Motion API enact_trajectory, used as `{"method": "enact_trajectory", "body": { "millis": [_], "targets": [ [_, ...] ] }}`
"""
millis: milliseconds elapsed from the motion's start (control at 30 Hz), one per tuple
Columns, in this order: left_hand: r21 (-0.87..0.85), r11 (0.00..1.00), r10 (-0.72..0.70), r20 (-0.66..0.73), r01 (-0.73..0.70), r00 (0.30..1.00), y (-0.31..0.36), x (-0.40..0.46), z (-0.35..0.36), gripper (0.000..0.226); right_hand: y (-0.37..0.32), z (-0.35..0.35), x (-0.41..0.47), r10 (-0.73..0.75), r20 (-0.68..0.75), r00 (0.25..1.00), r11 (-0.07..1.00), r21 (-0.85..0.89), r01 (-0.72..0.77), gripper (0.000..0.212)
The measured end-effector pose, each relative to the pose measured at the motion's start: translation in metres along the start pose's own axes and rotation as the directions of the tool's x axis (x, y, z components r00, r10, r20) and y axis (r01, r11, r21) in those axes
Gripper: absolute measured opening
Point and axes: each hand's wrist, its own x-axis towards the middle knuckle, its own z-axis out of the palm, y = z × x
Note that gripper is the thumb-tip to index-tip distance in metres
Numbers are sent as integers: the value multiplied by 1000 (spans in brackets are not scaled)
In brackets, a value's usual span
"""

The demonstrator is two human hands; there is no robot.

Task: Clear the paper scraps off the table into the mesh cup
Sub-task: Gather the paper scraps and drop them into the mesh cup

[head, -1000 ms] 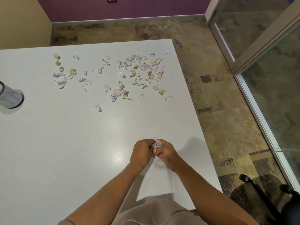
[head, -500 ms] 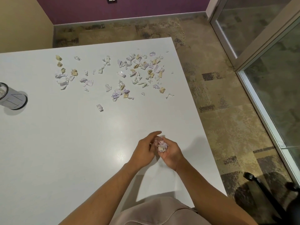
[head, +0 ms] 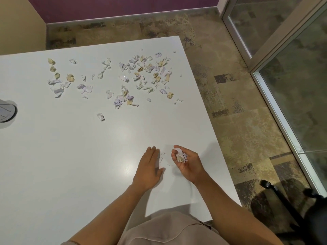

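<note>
Left hand [head: 149,166] now flat, apart from right hand [head: 187,162] cupping scraps [head: 180,156]

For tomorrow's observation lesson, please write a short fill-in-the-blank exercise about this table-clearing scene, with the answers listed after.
1. The bundle of scraps sits in the person's ____ hand.
2. The left hand lies with its fingers ____.
3. The mesh cup stands at the table's ____ edge.
4. Most loose paper scraps lie on the ____ half of the table.

Answers: right; straight; left; far

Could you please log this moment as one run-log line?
right hand: holds scraps | left hand: flat on table | mesh cup: far left
</note>
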Motion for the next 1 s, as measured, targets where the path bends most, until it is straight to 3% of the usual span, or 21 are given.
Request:
{"method": "enact_trajectory", "body": {
  "millis": [433, 600, 800, 867, 1000],
  "targets": [
    [180, 983, 15, 55, -25, 998, 17, 9, 40, 63, -6, -16, -11, 19, 47, 999, 1000, 4, -19, 23],
    [158, 972, 180, -12, -176, 984, 21, 13, 33, 43, -6, -18, -10, 18, 35, 999, 1000, -4, -18, 23],
    [209, 911, 372, -40, -357, 927, 1, 2, 18, 43, -4, -16, -6, 16, 36, 999, 1000, -26, -15, 22],
    [240, 882, 430, -63, -405, 900, -6, -4, 12, 26, -2, -14, -5, 19, 41, 999, 999, -32, -18, 22],
    [310, 852, 459, -52, -422, 887, -20, -19, -2, 67, 2, -11, -2, 32, 44, 998, 998, -50, -30, 21]
  ]
}}
